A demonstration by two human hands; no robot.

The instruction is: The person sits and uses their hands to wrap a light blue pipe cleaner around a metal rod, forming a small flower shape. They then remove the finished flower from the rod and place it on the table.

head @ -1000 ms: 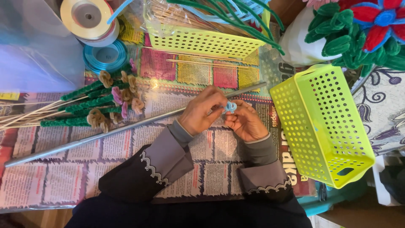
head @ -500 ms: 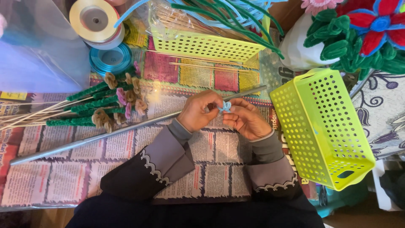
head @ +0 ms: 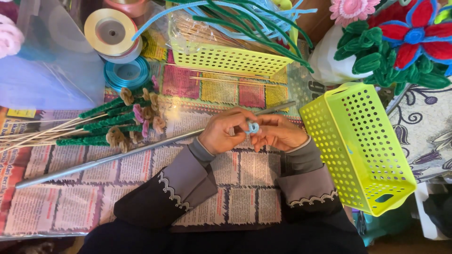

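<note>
Item: small blue pipe-cleaner coil (head: pixel 253 127), likely light, soft, bendable; left hand (head: pixel 225 132) and right hand (head: pixel 278 134) pinch it closed-fingered at its edges.

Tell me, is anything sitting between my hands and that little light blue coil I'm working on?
Nothing visible does. The left hand and right hand both pinch the small light blue coil directly with their fingers, above the newspaper. The long grey rod passes behind the hands.
</note>
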